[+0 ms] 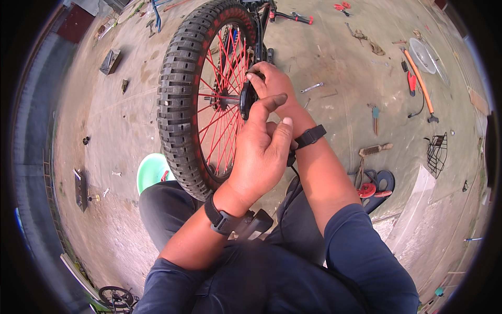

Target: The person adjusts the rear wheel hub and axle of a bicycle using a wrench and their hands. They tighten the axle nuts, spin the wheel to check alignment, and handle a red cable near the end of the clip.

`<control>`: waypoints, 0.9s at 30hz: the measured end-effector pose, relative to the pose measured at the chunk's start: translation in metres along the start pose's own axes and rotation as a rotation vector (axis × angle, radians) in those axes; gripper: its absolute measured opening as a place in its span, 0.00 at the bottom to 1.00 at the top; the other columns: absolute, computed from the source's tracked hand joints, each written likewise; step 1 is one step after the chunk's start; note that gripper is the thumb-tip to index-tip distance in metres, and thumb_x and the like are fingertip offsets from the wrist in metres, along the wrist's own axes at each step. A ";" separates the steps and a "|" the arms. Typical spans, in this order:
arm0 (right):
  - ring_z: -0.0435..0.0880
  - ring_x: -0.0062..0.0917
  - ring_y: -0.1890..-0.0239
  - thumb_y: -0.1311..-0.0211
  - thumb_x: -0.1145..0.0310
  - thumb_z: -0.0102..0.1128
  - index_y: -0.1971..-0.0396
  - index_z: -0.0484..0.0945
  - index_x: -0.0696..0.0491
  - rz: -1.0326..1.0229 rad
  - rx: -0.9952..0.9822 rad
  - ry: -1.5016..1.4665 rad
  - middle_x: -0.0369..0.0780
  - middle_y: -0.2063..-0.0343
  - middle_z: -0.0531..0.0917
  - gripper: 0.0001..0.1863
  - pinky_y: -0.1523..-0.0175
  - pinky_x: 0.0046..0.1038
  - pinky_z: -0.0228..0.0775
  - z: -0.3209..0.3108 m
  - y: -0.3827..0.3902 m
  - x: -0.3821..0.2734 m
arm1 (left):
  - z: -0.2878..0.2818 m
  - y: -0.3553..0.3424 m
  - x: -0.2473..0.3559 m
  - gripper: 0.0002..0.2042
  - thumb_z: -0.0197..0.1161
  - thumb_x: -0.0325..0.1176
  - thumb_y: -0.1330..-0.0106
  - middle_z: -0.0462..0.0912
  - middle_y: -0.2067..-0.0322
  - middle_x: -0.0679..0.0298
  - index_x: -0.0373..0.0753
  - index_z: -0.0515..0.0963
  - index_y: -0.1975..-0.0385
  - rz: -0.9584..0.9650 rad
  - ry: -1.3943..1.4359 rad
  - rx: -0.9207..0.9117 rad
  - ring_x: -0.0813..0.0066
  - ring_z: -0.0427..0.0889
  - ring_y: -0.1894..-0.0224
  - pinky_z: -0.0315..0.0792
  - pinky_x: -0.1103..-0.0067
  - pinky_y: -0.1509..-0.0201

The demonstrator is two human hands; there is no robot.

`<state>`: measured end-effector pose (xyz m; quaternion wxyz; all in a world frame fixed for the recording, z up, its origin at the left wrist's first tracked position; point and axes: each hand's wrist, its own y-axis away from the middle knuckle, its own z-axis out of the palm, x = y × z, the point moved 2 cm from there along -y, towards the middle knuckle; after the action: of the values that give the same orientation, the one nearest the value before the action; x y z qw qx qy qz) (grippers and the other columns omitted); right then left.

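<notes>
A fat-tyred bicycle wheel (178, 104) with red spokes stands upright in front of me, between my knees. At the right side of its hub sits a black, disc-like part (247, 99), seen nearly edge-on. My right hand (273, 86) reaches to the upper end of this part with thumb and forefinger pinched together; what lies between their tips is too small to make out. Closer to me, my left hand (261, 146) is beside the spokes, just below the black part. Its thumb and forefinger are stretched apart, while its other fingers are partly hidden. Nothing shows between them.
A pale green basin (150, 170) stands left of the wheel. To the right lie a wrench (312, 88), a wire brush (375, 150), a long orange-handled tool (420, 86), a dark sandal (384, 189) and a black wire basket (437, 152). A metal box (110, 62) is at far left.
</notes>
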<state>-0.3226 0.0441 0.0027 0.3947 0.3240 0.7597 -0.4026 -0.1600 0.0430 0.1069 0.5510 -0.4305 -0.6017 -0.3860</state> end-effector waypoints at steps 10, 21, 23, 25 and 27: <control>0.85 0.39 0.62 0.37 0.64 0.65 0.61 0.81 0.56 0.041 -0.046 -0.137 0.45 0.65 0.86 0.12 0.56 0.35 0.75 0.005 -0.004 0.015 | -0.216 0.042 0.067 0.17 0.63 0.38 0.28 0.85 0.64 0.46 0.30 0.74 0.50 0.370 0.685 -0.616 0.66 0.84 0.77 0.78 0.77 0.74; 0.73 0.13 0.68 0.34 0.68 0.65 0.59 0.78 0.57 0.238 -0.106 -0.477 0.30 0.69 0.78 0.10 0.60 0.21 0.69 0.003 -0.001 0.010 | -0.223 -0.167 -0.091 0.27 0.55 0.44 0.24 0.73 0.36 0.51 0.30 0.65 0.34 -0.393 0.261 -0.025 0.58 0.74 0.35 0.66 0.66 0.32; 0.76 0.14 0.64 0.35 0.70 0.66 0.56 0.77 0.57 0.243 -0.095 -0.515 0.30 0.66 0.80 0.11 0.56 0.22 0.72 -0.001 0.002 0.010 | -0.206 -0.183 -0.103 0.28 0.55 0.44 0.24 0.72 0.35 0.52 0.30 0.64 0.33 -0.397 0.255 -0.042 0.58 0.73 0.35 0.65 0.66 0.31; 0.79 0.18 0.58 0.36 0.71 0.66 0.51 0.77 0.58 0.231 -0.108 -0.510 0.33 0.60 0.82 0.15 0.49 0.24 0.73 -0.002 0.003 0.015 | -0.193 -0.193 -0.111 0.26 0.54 0.44 0.23 0.74 0.38 0.55 0.31 0.66 0.34 -0.407 0.271 -0.043 0.62 0.75 0.37 0.67 0.66 0.33; 0.81 0.22 0.50 0.37 0.73 0.66 0.45 0.75 0.58 0.160 -0.131 -0.473 0.36 0.53 0.84 0.21 0.42 0.27 0.73 0.000 0.003 0.021 | -0.184 -0.199 -0.115 0.23 0.54 0.42 0.23 0.79 0.45 0.58 0.32 0.69 0.37 -0.416 0.393 -0.122 0.67 0.78 0.44 0.69 0.67 0.37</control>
<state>-0.3307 0.0492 -0.0165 0.6122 0.2535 0.6427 -0.3845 -0.2839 -0.2067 0.0117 0.5392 -0.2472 -0.5346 -0.6020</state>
